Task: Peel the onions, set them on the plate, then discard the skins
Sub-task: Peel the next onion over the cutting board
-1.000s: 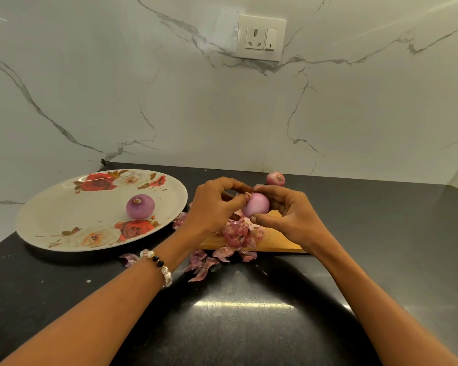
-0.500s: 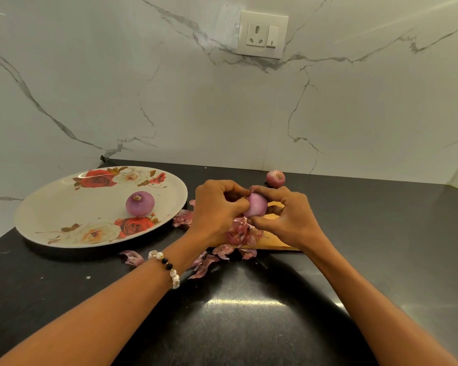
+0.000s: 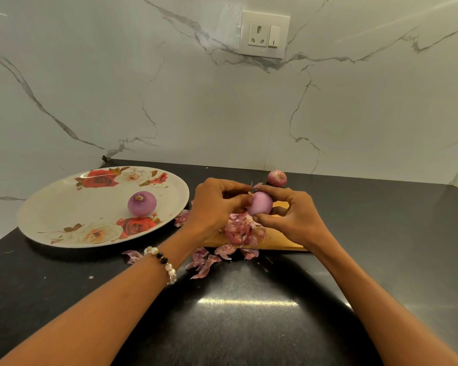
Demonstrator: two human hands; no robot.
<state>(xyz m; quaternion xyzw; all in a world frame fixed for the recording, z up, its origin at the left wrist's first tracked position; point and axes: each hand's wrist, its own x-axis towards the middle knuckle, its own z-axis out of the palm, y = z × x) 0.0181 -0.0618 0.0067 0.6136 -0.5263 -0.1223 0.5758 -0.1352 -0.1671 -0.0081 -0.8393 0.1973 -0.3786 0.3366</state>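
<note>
Head view: left hand (image 3: 217, 204) and right hand (image 3: 288, 217) both grip the peeled pale-purple onion (image 3: 259, 204) (fingers curled) above the wooden cutting board (image 3: 280, 240).

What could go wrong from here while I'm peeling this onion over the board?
The smooth peeled onion, pinched between the left hand and right hand, might slip and roll off the cutting board. Loose skins already lie past the board's front edge on the counter, so some may be missed at discard time. The unpeeled onion sits loose by the wall and could roll.
</note>
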